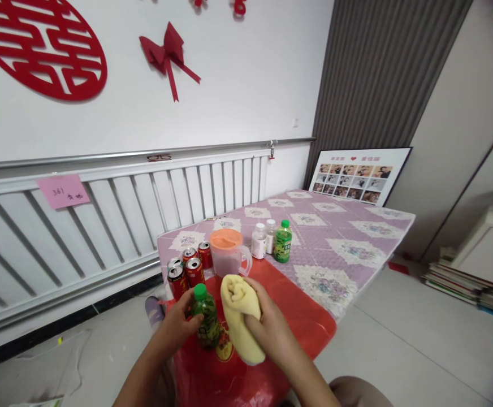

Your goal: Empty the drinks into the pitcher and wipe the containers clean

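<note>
My left hand point(182, 322) is closed around the side of a green-capped drink bottle point(208, 330), thumb in front and fingers behind. The bottle has a dark green label and stands nearly upright over the red tray point(301, 308); whether its base touches the tray I cannot tell. In my right hand point(267, 319) is a rolled yellow towel point(240, 322), gripped at its side and tilted, with the coiled end up. Just beyond both hands stands a clear plastic pitcher point(225, 263) with an orange lid. Several drink cans point(194, 274), mostly red, are grouped left of it.
Two white bottles point(259, 242) and another green bottle point(282, 243) stand behind the tray on a purple patterned cloth point(323, 243). A white radiator point(145, 209) runs along the wall at left. A photo board point(357, 175) leans at the table's far end.
</note>
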`<state>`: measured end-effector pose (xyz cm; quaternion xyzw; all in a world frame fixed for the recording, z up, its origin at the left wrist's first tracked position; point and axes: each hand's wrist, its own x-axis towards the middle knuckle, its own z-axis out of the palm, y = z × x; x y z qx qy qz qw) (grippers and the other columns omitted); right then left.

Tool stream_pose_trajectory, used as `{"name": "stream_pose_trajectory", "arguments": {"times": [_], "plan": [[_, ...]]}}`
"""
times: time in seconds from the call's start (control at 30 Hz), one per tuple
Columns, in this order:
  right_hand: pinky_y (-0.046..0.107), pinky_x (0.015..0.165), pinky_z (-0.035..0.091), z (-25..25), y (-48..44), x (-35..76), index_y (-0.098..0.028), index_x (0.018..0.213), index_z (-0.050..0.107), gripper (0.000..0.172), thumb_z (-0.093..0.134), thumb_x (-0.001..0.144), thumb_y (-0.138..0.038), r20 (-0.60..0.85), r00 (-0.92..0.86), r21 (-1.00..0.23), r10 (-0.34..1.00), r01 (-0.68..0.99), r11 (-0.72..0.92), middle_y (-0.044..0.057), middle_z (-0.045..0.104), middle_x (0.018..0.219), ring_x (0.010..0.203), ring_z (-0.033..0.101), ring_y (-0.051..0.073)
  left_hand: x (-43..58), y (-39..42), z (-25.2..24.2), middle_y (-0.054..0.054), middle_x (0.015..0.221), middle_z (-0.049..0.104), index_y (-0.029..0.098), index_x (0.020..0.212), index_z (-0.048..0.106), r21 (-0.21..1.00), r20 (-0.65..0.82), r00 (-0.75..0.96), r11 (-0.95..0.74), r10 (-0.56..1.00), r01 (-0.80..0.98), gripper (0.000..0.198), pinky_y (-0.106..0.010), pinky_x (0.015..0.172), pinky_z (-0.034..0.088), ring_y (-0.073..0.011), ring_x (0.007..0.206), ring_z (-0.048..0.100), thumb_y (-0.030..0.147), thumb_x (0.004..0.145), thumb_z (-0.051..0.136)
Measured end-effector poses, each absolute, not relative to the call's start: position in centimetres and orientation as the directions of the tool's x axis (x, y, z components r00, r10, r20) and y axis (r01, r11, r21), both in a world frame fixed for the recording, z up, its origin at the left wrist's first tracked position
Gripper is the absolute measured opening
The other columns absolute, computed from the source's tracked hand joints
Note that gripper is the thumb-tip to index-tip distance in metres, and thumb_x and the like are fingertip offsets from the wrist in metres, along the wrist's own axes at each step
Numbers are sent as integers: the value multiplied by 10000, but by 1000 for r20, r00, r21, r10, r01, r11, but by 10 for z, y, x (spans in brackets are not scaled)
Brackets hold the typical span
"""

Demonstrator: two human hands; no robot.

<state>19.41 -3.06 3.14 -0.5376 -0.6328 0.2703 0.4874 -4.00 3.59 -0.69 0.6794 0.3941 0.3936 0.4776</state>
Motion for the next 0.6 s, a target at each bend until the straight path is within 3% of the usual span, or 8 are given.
{"name": "stream_pose_trajectory", "arguments": {"times": [0.1,0.2,0.27,0.4,0.6], "plan": [[436,913,496,43,-18,186,-227,1296,455,530,552,775,-244,151,29,-988,988,10,151,97,631,1248,1092,620,269,-38,35,-4,-70,1264,631,204,1270,508,960,150,376,-226,914,165,567,-401,1042,438,-254,1165,582,161,716,620],[402,781,544,37,3,174,-213,1257,448,518,591,781,-358,31,-130,-960,991,-280,-7,96,686,1131,941,681,267,-37,36,-3,-75,1282,616,206,1288,486,965,131,396,-209,909,159,566,-385,1029,450,-247,1163,584,183,739,622],[377,767,546,23,21,170,-205,1238,450,516,592,776,-383,0,-175,-966,985,-255,-45,88,690,1118,922,684,251,-36,36,-3,-83,1281,615,208,1285,484,972,118,406,-189,906,139,563,-384,1017,459,-255,1167,584,204,743,635],[358,770,533,-12,54,180,-171,1179,521,416,512,799,-338,-28,-230,-999,973,31,-22,86,696,1086,938,668,237,-34,34,0,-92,1277,613,210,1268,504,984,95,366,-143,926,107,580,-409,1047,429,-280,1201,559,236,714,674],[387,877,462,-42,73,200,-190,1038,629,373,587,667,-184,-10,-270,-969,963,241,57,69,710,1037,968,639,262,-31,27,5,-88,1241,628,239,1257,530,986,29,318,-79,948,147,578,-450,1066,401,-309,1218,543,336,720,721]]}}
